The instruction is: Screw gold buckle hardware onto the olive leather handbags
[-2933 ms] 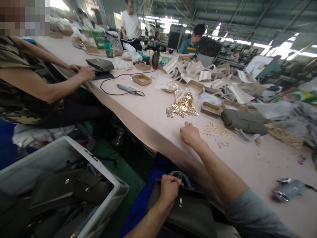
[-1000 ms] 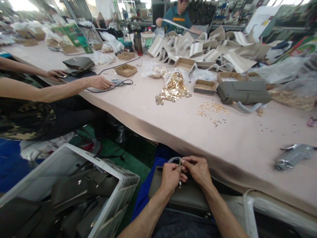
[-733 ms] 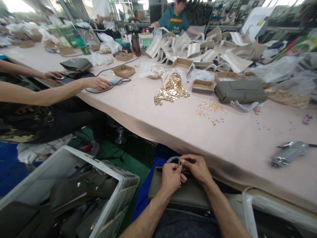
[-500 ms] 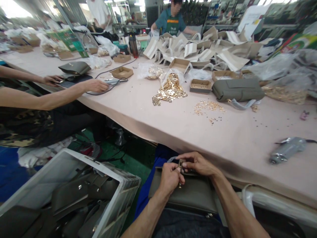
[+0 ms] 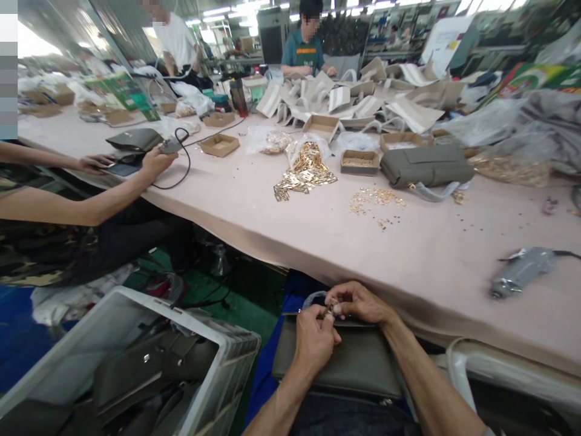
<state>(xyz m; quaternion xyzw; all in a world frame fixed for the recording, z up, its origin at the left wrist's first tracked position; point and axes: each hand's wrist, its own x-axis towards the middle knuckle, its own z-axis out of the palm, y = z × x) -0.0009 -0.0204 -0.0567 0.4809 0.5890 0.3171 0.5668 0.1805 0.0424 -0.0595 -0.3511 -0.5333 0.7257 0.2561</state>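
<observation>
A grey-green leather bag (image 5: 349, 363) lies on my lap below the table edge. My left hand (image 5: 314, 342) is closed in a pinch at the bag's top edge. My right hand (image 5: 361, 303) is closed too, and its fingertips meet the left's on a small gold metal fitting (image 5: 330, 309). A clear plastic loop (image 5: 313, 298) shows just behind the fingers. On the table lie a heap of gold plates (image 5: 305, 172) and scattered small gold pieces (image 5: 374, 198).
A pink-covered table (image 5: 318, 224) runs across the view. A grey power tool (image 5: 520, 275) lies at right, another grey-green bag (image 5: 426, 166) behind the gold pieces. A white crate (image 5: 136, 369) of bags stands at lower left. A person at left holds a corded tool (image 5: 170, 145).
My right hand left the table and came down to join my left at the bag's top edge. Both keep pinching the fitting. The person at left lifted the corded tool off the table.
</observation>
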